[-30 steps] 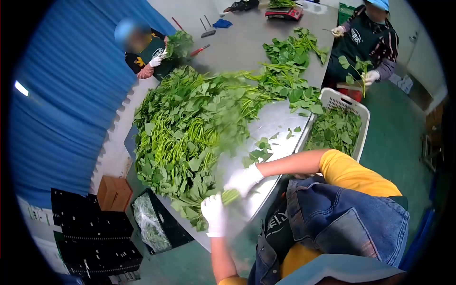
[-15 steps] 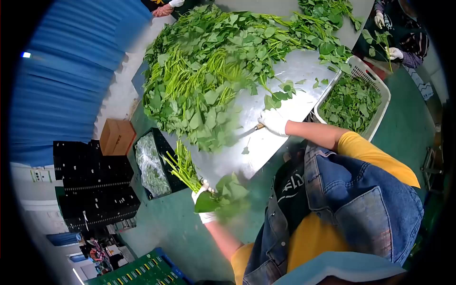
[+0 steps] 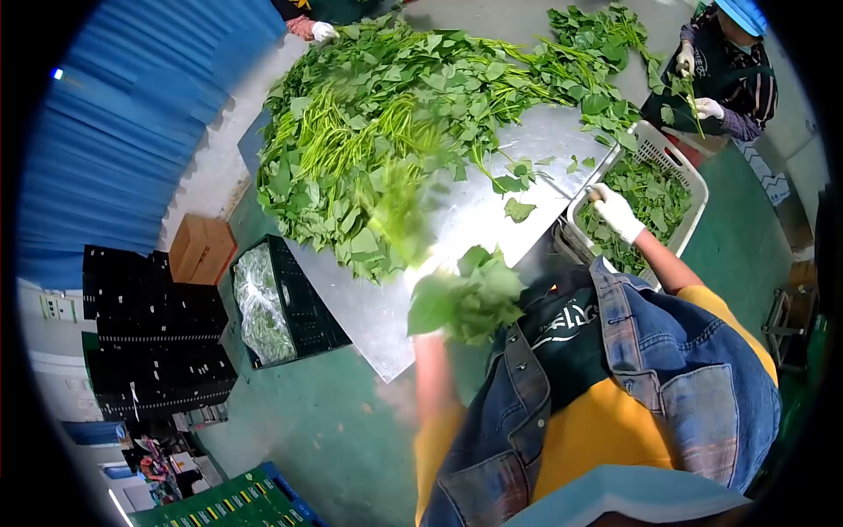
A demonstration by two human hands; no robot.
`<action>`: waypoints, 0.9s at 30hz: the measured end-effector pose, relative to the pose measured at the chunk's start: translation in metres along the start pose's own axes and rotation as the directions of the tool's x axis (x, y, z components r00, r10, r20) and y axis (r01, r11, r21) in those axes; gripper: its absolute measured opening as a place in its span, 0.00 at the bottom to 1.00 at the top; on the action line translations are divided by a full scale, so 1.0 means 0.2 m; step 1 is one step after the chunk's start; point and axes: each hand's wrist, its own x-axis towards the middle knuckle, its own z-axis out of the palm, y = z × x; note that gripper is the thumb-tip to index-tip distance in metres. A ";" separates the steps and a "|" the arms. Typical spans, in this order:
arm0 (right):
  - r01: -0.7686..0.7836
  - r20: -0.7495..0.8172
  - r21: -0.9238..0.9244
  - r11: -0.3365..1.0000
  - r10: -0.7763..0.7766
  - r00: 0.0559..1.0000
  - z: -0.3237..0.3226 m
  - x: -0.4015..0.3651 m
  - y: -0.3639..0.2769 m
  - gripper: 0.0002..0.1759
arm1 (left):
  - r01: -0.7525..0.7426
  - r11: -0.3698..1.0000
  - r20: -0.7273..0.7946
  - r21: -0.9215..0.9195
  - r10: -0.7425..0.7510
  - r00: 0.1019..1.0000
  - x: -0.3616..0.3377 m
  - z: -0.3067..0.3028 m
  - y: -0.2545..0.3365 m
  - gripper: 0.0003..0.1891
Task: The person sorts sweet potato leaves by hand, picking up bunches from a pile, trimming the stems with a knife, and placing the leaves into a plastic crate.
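My left hand (image 3: 434, 262), in a white glove, is blurred and partly hidden by leaves. It grips a bunch of leafy greens (image 3: 479, 303), stems towards the pile and leaves towards me, over the near side of the metal table (image 3: 369, 338). My right hand (image 3: 619, 216), also gloved, is closed round the handle of a knife (image 3: 594, 195) above the near rim of a white plastic basket (image 3: 700, 198). Cut leafy greens (image 3: 645, 198) lie in that basket. A large pile of leafy greens (image 3: 351, 149) covers the table's far and left parts.
A co-worker (image 3: 733, 75) at the far right holds a stem in gloved hands. Another person's gloved hand (image 3: 324, 32) is at the pile's far edge. Left of the table are a dark crate (image 3: 303, 303) with a bagged bundle, a cardboard box (image 3: 202, 250) and stacked black crates (image 3: 158, 334).
My left hand has swung up and right with the bunch, from beside the table to over it. My right hand has moved right with the knife, from the table to the basket.
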 end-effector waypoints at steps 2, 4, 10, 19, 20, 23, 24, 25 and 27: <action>-0.042 -0.097 0.028 0.999 0.045 0.994 -0.07 -0.04 0.05 0.19 | 0.018 0.999 0.085 0.034 -0.021 0.996 0.09 0.14 -0.07 0.10; -0.014 -0.099 0.181 0.983 0.032 0.995 -0.15 -0.07 0.07 0.14 | 0.017 0.996 0.165 0.091 -0.032 0.986 0.17 0.30 -0.13 0.09; 0.275 -0.189 -0.038 0.961 -0.277 0.942 -0.25 -0.17 -0.12 0.17 | -0.008 0.973 0.345 0.231 -0.074 0.936 0.34 0.78 -0.42 0.05; 0.219 -0.322 -0.110 0.970 -0.243 0.915 -0.32 -0.15 0.11 0.15 | -0.002 0.857 0.573 0.515 -0.342 0.745 0.44 1.16 -0.84 0.08; 0.206 -0.334 -0.106 0.973 -0.230 0.914 -0.32 -0.15 0.16 0.15 | -0.016 0.840 0.598 0.543 -0.373 0.710 0.42 1.19 -0.86 0.08; 0.151 -0.305 -0.079 0.985 -0.168 0.937 -0.34 -0.17 0.28 0.16 | 0.099 0.863 0.659 0.495 -0.448 0.604 0.43 1.23 -1.01 0.06; 0.139 -0.315 -0.071 0.988 -0.155 0.936 -0.35 -0.18 0.30 0.16 | -0.102 0.804 0.672 0.585 -0.411 0.616 0.47 1.23 -1.10 0.05; 0.120 -0.328 -0.062 0.991 -0.133 0.935 -0.36 -0.21 0.32 0.16 | -0.066 0.752 0.579 0.656 -0.445 0.683 0.27 1.35 -0.92 0.05; 0.086 -0.349 -0.038 0.996 -0.094 0.932 -0.36 -0.24 0.42 0.16 | 0.101 0.687 0.409 0.719 -0.537 0.738 0.01 1.53 -0.72 0.03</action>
